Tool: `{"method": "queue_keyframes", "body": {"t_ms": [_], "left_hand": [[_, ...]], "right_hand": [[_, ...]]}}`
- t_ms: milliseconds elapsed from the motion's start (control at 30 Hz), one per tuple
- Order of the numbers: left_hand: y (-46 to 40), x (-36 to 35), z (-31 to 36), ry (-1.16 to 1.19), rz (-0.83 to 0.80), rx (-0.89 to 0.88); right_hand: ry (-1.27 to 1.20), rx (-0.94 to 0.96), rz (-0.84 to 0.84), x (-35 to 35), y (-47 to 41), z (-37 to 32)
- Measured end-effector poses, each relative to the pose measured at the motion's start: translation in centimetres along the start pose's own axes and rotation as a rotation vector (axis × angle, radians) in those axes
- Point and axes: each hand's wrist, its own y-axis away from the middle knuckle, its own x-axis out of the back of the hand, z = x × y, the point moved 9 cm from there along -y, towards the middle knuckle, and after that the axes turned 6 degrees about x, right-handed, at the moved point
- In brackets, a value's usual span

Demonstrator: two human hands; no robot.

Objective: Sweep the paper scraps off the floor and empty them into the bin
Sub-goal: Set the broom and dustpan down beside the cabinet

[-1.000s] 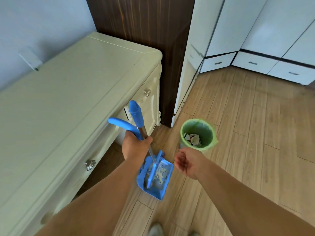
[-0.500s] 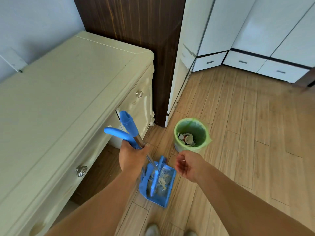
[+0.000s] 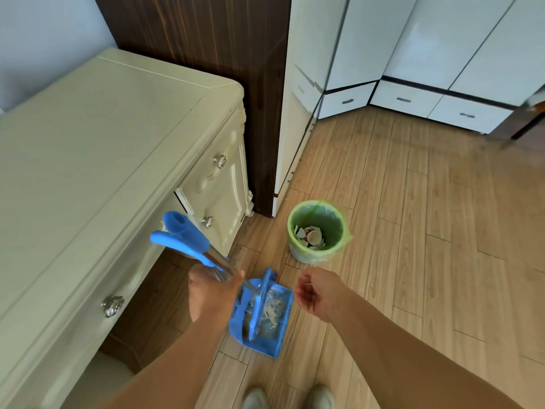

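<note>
Two long handles sit bunched in the left hand [image 3: 213,293], fingers wrapped round them; the dustpan [image 3: 262,315] with paper scraps [image 3: 271,308] hangs just short of the bin [image 3: 317,231], handles slanting away from it. Right hand [image 3: 317,292], loosely curled and empty, is nearer the bin

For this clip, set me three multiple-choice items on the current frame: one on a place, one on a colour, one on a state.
1. Where does the bin stand?
A. on the dresser
B. on the floor ahead of the dustpan
C. inside a cabinet

2. What colour is the dustpan?
A. red
B. blue
C. black

3. What is the right hand doing?
A. holding nothing
B. gripping the broom
C. lifting the bin

Key:
1 B, it sits on the wooden floor beyond the pan.
2 B, pan and handles are blue.
3 A, both handles are in the left hand.
</note>
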Motion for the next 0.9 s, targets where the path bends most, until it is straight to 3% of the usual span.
{"method": "queue_keyframes", "body": {"t_ms": [100,267,467,700,900], "left_hand": [[1.5,-3.0,-1.3,-0.102,-0.119,0.104],[4.4,-10.4,1.4,-0.048,-0.356,0.098],[2.4,-17.3,6.0,0.021,-0.399,-0.020],[-5.9,-29.2,1.6,0.101,-0.455,0.013],[-12.9,-37.9,-1.3,0.077,-0.440,-0.023]], "right_hand": [[0.012,-0.020,-0.003,1.0,-0.6,0.1],[0.029,-0.040,-0.025,2.9,-1.9,-0.6],[0.086,0.039,0.002,4.9,-8.0,-1.5],[0.070,0.071,0.023,5.7,-20.9,2.1],[-0.028,0.161,0.154,7.7,-32.3,3.3]]}}
